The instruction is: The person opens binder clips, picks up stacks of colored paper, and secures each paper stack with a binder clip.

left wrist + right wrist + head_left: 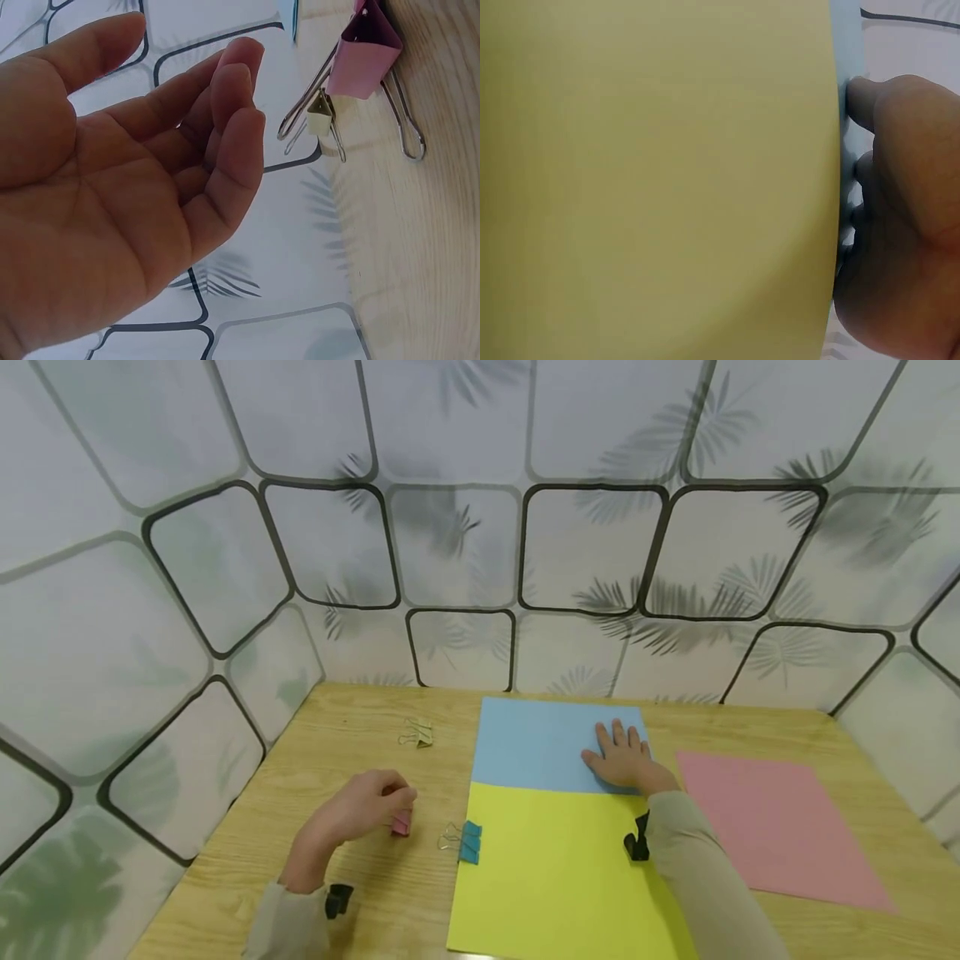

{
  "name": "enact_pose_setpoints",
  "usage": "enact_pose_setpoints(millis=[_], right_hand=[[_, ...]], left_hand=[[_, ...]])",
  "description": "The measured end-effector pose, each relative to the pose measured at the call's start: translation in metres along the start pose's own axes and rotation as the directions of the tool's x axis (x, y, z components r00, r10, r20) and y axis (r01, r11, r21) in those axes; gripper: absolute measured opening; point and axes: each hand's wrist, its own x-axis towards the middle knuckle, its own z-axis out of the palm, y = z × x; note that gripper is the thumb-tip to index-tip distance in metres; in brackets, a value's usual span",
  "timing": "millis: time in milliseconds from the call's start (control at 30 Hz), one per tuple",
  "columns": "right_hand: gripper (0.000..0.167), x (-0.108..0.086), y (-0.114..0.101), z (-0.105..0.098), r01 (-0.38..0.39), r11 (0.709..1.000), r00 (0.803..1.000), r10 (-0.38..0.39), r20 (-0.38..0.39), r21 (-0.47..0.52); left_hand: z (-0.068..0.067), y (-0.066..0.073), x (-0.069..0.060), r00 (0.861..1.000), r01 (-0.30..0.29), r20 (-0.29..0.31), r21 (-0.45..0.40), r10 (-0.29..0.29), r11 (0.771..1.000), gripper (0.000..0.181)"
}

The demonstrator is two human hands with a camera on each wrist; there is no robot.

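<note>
My left hand (366, 807) hovers over the table by a pink binder clip (401, 823). In the left wrist view the fingers of this hand (150, 157) bend loosely with nothing in them, and the pink clip stands apart, its wire handles spread. My right hand (624, 760) rests on a blue sheet (540, 739) with its fingers spread. Below the blue sheet, toward me, lies a yellow sheet (555, 868). A teal binder clip (470, 842) grips the left edge of the yellow sheet. The right wrist view shows the yellow surface (660, 172) close up.
A pale yellow binder clip (423, 734) lies at the back left of the wooden table (360, 706). To the right of my right arm is a pink sheet (780, 827). A patterned wall covering (465, 652) rises behind the table and along its sides.
</note>
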Motion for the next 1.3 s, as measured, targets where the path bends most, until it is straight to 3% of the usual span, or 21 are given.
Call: enact_pose_setpoints(millis=[333, 567, 867, 1067, 1300], right_hand=[[0.076, -0.001, -0.001, 0.001, -0.003, 1.000, 1.000, 0.003, -0.007, -0.002], [0.082, 0.001, 0.002, 0.003, 0.004, 1.000, 1.000, -0.004, -0.023, 0.000], [0.077, -0.002, -0.001, 0.004, 0.003, 1.000, 0.999, -0.003, -0.046, 0.003], [0.077, -0.001, 0.001, 0.005, 0.005, 1.000, 0.998, -0.005, -0.057, 0.008], [0.078, 0.003, 0.005, 0.010, 0.015, 0.999, 0.997, -0.013, -0.071, 0.029]], left_hand=[[0.000, -0.001, -0.003, 0.988, 0.094, -0.133, 0.097, -0.080, 0.991, 0.029], [-0.001, -0.007, 0.000, 0.973, 0.186, -0.181, 0.233, -0.145, 0.955, 0.040], [-0.007, -0.012, -0.004, 0.969, 0.225, -0.171, 0.287, -0.181, 0.931, 0.040], [-0.011, -0.018, -0.010, 0.973, 0.227, -0.106, 0.251, -0.206, 0.941, 0.026], [-0.008, -0.021, -0.010, 0.983, 0.182, -0.062, 0.225, -0.173, 0.957, 0.031]])
